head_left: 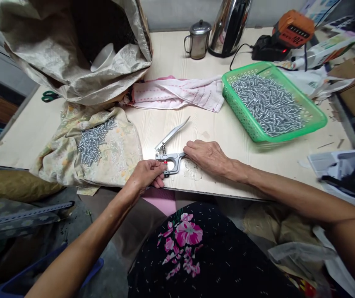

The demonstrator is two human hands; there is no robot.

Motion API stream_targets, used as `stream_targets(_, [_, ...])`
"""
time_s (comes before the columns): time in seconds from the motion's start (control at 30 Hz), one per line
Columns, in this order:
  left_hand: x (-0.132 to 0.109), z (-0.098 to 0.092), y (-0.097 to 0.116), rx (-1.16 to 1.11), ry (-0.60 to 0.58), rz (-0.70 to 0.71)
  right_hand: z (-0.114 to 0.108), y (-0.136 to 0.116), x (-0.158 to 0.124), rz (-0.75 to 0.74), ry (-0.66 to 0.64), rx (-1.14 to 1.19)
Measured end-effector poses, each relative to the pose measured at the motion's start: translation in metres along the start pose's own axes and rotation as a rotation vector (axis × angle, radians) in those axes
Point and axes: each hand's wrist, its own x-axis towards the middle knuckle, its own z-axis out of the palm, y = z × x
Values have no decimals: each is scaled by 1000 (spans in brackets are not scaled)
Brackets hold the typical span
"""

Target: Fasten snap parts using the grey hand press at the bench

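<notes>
A small metal hand press (169, 159) with a long raised lever sits at the near edge of the pale wooden table (227, 136). My left hand (148, 174) is pinched at the press's jaw, its fingers closed on a small piece I cannot make out beside a red spot. My right hand (207, 156) lies on the table with its fingers closed over the press's right end, holding it down. A heap of small metal screws (95, 140) lies on a flowered cloth (115, 157) to the left of my hands.
A green basket (318, 120) full of similar screws stands at the right. A big open sack (72, 54) with a white cup inside fills the back left. Behind lie a pink cloth (180, 93), a metal mug (198, 39), a kettle (230, 25), green scissors (49, 96) and a battery charger (289, 33).
</notes>
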Motion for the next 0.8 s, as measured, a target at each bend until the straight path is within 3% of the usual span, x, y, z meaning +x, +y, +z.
stream_targets(0.27, [1,0,-7,10,5,19,-12,8,7,-45,-73,119])
stream_targets(0.43, [-1,1,-5,23,1,23,-22,26,36,-133,-3,26])
stream_targets(0.57, [-6,3,0,26,0,6,-19,34,56,-205,-119,-10])
stream_targets(0.8, [-10,6,2,17,27,7,-23,38,51,-194,-119,-3])
